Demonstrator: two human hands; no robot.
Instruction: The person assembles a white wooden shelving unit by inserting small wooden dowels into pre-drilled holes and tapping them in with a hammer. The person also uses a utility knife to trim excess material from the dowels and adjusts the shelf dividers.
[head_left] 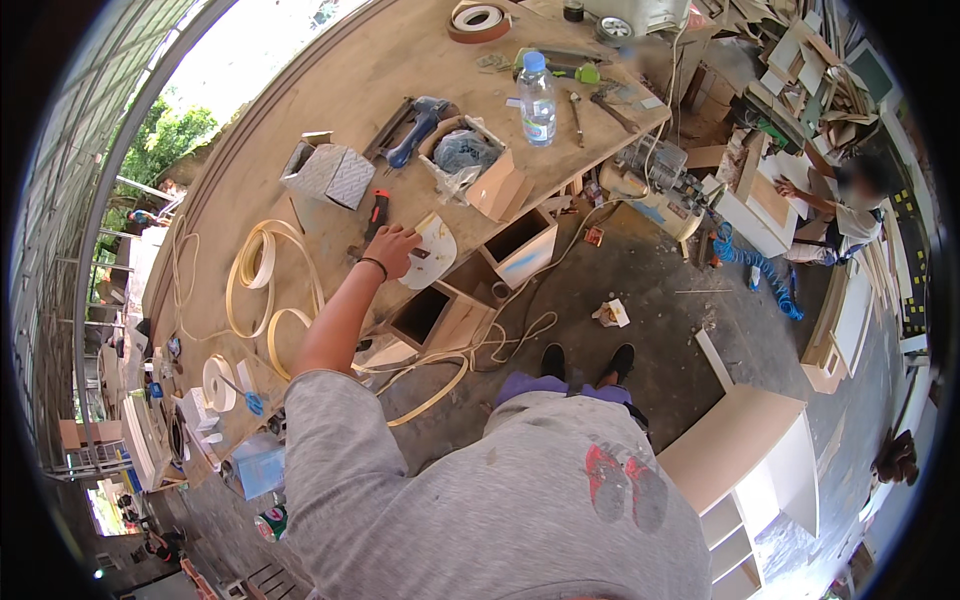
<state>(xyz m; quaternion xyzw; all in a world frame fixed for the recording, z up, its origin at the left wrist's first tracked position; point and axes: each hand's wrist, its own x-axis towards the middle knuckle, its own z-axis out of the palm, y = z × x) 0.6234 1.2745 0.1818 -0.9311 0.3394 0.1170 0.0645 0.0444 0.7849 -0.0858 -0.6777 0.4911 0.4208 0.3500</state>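
Note:
My left hand [395, 251] is over the wooden workbench [350, 90] near its front edge, with a dark band at the wrist. Its fingers curl down around something I cannot make out; a short brown bit shows on either side. Just right of the fingers lies a flat white piece [437, 245] with a rounded end and yellowish stains. A tool with a red and black handle [377, 213] rests directly beyond the hand. My right hand does not show.
On the bench are a blue nail gun [425, 130], a patterned box [328, 175], an open carton [500, 187], a water bottle [537, 105] and coiled edge banding [255, 265]. Below stand open wooden boxes [520, 250], a compressor [660, 205] and trailing cords. Another person [855, 205] works at right.

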